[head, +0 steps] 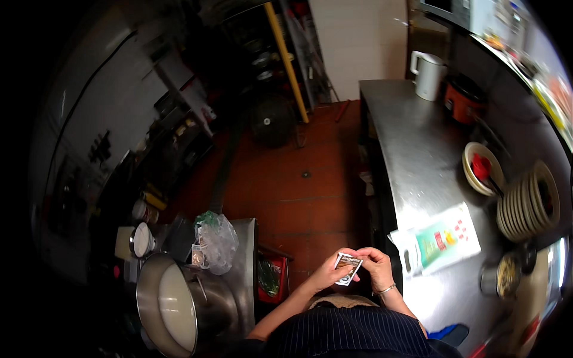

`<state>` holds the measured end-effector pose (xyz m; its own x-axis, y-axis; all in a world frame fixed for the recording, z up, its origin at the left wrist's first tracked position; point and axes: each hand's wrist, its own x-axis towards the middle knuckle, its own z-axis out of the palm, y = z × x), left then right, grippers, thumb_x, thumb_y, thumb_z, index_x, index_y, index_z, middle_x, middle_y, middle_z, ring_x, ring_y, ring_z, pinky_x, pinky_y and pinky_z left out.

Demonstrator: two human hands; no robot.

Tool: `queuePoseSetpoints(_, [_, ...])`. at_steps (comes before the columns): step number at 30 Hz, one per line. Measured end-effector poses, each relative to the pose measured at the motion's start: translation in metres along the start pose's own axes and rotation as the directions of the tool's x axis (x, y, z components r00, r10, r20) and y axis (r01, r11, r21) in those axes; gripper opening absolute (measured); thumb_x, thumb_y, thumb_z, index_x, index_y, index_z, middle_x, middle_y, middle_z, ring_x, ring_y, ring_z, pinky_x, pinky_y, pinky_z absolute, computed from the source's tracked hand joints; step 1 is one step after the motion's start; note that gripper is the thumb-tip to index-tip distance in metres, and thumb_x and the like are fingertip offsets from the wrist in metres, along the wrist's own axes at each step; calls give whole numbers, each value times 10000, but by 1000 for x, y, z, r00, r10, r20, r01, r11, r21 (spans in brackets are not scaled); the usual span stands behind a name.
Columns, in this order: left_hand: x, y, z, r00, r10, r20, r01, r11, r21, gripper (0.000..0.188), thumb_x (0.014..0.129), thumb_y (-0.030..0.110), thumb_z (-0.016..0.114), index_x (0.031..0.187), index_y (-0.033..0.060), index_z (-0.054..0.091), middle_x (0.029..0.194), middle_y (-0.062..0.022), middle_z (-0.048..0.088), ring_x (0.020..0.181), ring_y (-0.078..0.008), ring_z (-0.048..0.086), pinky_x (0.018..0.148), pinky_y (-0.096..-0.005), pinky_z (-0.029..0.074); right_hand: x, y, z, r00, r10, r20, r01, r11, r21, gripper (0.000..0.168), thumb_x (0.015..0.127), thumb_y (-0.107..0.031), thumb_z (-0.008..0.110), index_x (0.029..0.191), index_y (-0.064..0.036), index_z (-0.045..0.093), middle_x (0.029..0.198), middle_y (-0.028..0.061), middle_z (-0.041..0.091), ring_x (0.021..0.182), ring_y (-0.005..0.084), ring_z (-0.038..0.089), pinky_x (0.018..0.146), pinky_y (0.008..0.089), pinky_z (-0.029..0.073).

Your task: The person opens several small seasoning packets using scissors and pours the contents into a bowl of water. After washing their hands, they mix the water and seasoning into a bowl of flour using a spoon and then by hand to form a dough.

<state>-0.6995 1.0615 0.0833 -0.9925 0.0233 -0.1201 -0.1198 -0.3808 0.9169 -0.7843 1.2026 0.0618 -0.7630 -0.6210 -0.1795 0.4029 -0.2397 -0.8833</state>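
A small printed sachet (347,267) of the Angel brand is held in front of my waist, its brown and white face turned up. My left hand (329,271) grips it from the left, thumb across the front. At its upper right corner, my right hand (377,267) pinches the edge between finger and thumb; a bracelet circles that wrist. To my left stands a large steel pot (144,291) with pale whitish liquid (175,308) inside. A clear plastic bag (219,244) lies behind the pot, with similar small packets (197,256) beside it.
On the right, a steel counter (403,134) carries a flat printed plastic bag (443,239), stacked plates (521,215), bowls (470,174), a steel container (490,279), a white kettle (428,78) and a red cooker (463,105). A red crate (283,279) with greens stands below the left table (245,250).
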Motion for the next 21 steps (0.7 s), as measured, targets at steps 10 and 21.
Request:
queuePoseSetpoints(10, [99,70,-163,994,98,-50,-101,994,-48,416,883,99,513,1267,26,371,971,-114,568,807,-186,623,725,-290,506,215,4,78,983,19,181,-19,1000,-2,50,817,4,598,843,-35,581,850,5,589,761,63,537,702,200,441])
queuePoseSetpoints(21, [183,172,-365,956,193,-221,-202,979,-15,462,918,135,461,1331,11,296,1003,-152,603,832,-163,609,753,-285,486,458,-14,176,976,43,211,-76,986,148,81,862,14,492,810,-44,472,952,142,600,825,219,622,733,312,516])
